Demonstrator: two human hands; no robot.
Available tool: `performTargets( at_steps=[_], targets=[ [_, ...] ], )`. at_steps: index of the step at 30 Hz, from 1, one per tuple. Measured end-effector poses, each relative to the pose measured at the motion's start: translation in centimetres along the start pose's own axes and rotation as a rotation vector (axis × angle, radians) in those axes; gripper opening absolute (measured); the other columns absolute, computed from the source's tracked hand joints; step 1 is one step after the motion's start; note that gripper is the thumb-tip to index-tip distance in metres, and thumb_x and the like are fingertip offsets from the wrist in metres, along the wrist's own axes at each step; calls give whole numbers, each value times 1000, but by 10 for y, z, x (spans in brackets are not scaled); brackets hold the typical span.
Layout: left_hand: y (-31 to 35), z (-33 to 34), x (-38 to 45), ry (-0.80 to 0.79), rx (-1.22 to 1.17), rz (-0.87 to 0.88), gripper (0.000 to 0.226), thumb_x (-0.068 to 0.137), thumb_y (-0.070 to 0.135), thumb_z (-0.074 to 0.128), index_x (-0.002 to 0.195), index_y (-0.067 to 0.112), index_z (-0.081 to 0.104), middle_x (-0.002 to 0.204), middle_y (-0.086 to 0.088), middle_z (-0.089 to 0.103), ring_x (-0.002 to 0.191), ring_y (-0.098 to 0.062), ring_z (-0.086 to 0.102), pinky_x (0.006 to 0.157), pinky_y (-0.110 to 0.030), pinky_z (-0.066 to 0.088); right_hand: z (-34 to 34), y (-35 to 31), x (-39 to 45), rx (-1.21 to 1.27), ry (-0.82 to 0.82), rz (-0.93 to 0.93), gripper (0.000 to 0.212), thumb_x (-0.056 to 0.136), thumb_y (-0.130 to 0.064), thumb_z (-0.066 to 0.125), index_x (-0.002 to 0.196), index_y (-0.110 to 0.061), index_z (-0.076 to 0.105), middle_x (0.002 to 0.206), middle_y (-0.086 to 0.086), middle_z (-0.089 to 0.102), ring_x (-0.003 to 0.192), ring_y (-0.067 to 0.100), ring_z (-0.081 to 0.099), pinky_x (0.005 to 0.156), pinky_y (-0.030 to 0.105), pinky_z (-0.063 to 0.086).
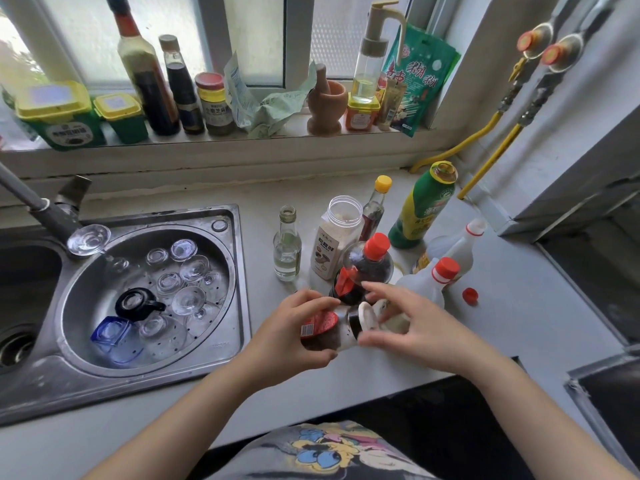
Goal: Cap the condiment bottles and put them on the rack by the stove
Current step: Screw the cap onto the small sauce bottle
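My left hand (pixel 294 332) grips a small dark jar with a red label (pixel 323 330), tilted toward the right above the counter edge. My right hand (pixel 412 327) has its fingers on the jar's white cap (pixel 367 317). Behind them stand a dark bottle with a red cap (pixel 369 261), a white jug with a red cap (pixel 433 282), an uncapped clear glass bottle (pixel 287 244), an open powder jar (pixel 337 237), a thin bottle with a yellow cap (pixel 375 206), an uncapped green bottle (pixel 420 209) and another white jug (pixel 460 247). A loose red cap (pixel 470 295) lies on the counter.
A steel sink (pixel 221 341) at left holds several glasses and a black cup. Its faucet (pixel 38 206) leans in from the far left. The windowsill (pixel 207 140) carries bottles, tubs, a mortar and packets. Yellow gas pipes (pixel 485 133) run at right; the stove area (pixel 606 265) lies far right.
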State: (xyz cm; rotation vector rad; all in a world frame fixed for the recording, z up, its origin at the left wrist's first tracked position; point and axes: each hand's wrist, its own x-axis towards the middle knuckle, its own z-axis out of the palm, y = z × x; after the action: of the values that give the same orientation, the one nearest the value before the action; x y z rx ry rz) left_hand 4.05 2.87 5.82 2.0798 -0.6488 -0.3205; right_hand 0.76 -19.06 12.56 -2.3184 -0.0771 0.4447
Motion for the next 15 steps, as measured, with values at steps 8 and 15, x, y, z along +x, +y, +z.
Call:
performTargets(
  at_steps=[8,15],
  targets=[
    [-3,-1,1,-33,3,-19,64,65,36,73,124,39,51,117,19,46,112,-4,48,97,-24,44,7,7,2,-92,84,-161,56,70,-28,80,121,-30,57,107,-16,57,99,-4,52,82,14,47],
    [-3,-2,-1,-78,-67,-44,62,65,33,77,122,38,53,115,22,47,108,-1,51,92,-13,42,18,6,1,-64,169,-104,33,72,-49,72,86,-22,60,76,-5,58,66,5,53,59,17,45]
  ],
)
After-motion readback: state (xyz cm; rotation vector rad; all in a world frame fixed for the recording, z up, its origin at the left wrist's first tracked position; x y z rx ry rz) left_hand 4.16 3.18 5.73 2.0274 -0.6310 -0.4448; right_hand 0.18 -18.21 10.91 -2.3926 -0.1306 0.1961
